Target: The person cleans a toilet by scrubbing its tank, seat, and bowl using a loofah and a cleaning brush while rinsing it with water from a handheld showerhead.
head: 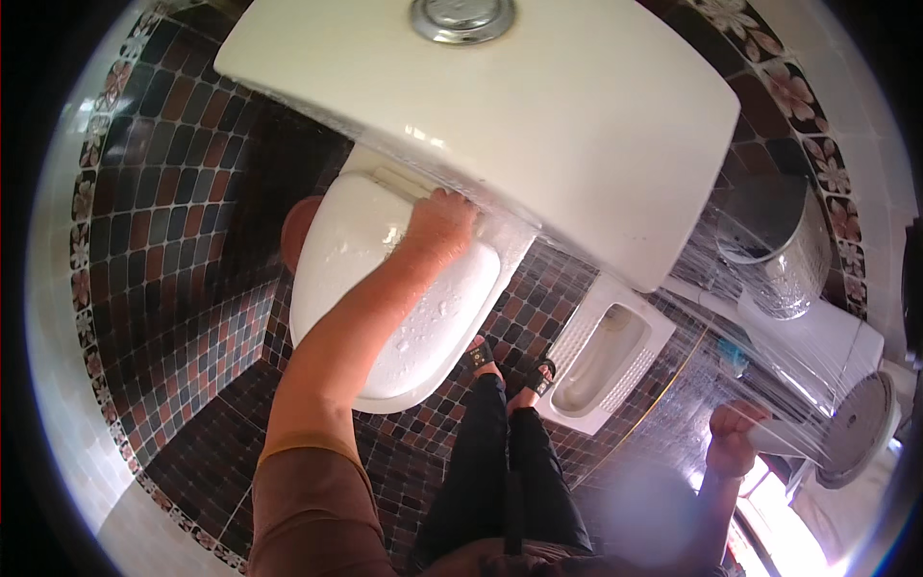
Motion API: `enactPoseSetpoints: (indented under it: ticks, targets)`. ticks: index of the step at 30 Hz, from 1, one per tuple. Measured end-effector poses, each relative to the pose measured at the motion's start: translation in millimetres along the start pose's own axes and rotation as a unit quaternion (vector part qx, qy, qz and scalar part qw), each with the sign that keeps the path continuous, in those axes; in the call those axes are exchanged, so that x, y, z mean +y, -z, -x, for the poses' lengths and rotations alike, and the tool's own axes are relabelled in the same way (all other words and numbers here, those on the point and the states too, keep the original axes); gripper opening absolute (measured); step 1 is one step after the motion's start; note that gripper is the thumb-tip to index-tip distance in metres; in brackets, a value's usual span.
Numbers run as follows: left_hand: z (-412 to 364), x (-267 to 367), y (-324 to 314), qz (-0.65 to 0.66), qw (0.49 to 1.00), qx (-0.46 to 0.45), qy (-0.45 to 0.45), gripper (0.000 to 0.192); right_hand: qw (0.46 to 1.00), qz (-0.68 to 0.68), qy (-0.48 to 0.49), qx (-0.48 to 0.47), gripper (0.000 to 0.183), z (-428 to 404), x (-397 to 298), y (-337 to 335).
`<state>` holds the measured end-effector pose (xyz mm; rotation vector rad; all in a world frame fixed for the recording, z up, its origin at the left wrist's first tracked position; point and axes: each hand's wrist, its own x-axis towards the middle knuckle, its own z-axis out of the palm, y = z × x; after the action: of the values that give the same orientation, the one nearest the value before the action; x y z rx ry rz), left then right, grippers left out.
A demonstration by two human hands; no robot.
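In the head view my left hand reaches over the closed white toilet lid to the hinge area at its back. Its fingers are curled just under the front edge of the white cistern; whether they hold anything is hidden. Water drops lie on the lid, and the back ledge by my fingers is wet. At the lower right, my right hand grips the handle of a hand shower. Fine jets of water stream from its round head up and leftward towards the cistern.
A chrome flush button sits on the cistern top. To the right, a white squat toilet pan is set into the tiled floor. A shiny metal container stands farther right. A reddish-brown round object shows partly behind the toilet. My sandalled feet are beside it.
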<state>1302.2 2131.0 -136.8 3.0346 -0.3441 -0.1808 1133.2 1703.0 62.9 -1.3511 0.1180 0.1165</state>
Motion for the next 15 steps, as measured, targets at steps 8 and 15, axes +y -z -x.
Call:
enactPoseSetpoints:
  ticks: [8, 15]
  targets:
    - [9.7, -92.7, 8.8, -0.021, 0.972, 0.108, 0.207, 0.031, 0.997, -0.004, 0.018, 0.070, 0.025, -20.6, -7.1, -31.6]
    - [20.3, 23.3, 5.5, 0.026, 0.994, -0.026, 0.101, 0.037, 1.000, 0.002, -0.008, -0.007, 0.022, -16.2, -10.6, -29.5]
